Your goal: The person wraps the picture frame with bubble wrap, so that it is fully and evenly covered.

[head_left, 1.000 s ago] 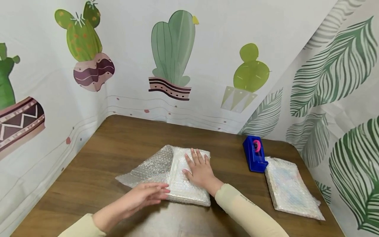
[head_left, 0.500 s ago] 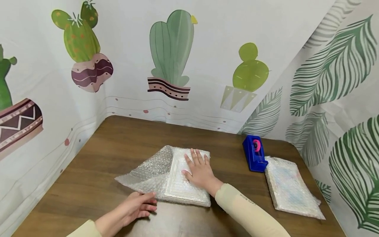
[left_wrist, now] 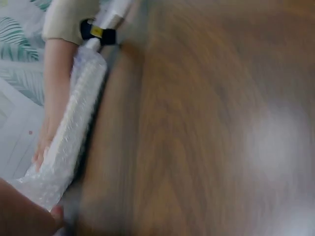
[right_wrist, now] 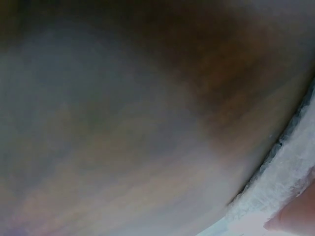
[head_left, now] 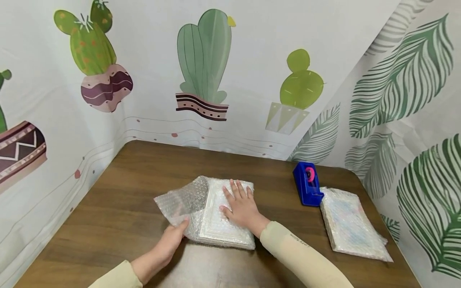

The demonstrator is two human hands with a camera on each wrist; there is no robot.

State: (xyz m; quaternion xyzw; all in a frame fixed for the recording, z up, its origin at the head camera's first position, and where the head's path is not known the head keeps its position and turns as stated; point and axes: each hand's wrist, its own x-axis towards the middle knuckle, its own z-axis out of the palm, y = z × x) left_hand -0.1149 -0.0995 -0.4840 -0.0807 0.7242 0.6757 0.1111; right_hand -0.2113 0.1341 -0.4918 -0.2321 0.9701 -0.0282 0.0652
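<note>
A white picture frame (head_left: pixel 212 229) lies flat in the middle of the table, partly covered by bubble wrap (head_left: pixel 176 202). My right hand (head_left: pixel 242 206) rests on its right part with fingers spread and straight. At the lower left my left hand (head_left: pixel 169 242) pinches the loose flap of bubble wrap, thumb on top, and the flap's corner is raised off the table. In the left wrist view the wrapped side (left_wrist: pixel 81 113) of the frame shows edge-on, with part of my left hand (left_wrist: pixel 24 214) at the bottom corner.
A blue tape dispenser (head_left: pixel 307 188) with a pink core stands at the back right of the brown wooden table (head_left: pixel 119 192). Beside it lies a second bubble-wrapped flat package (head_left: pixel 351 226). A cactus-print cloth (head_left: pixel 151 80) hangs behind the table's far edge.
My left hand has moved from the frame's lower left edge to the wrap flap, taken hold of it and lifted it toward the frame. My right hand stays put on the frame.
</note>
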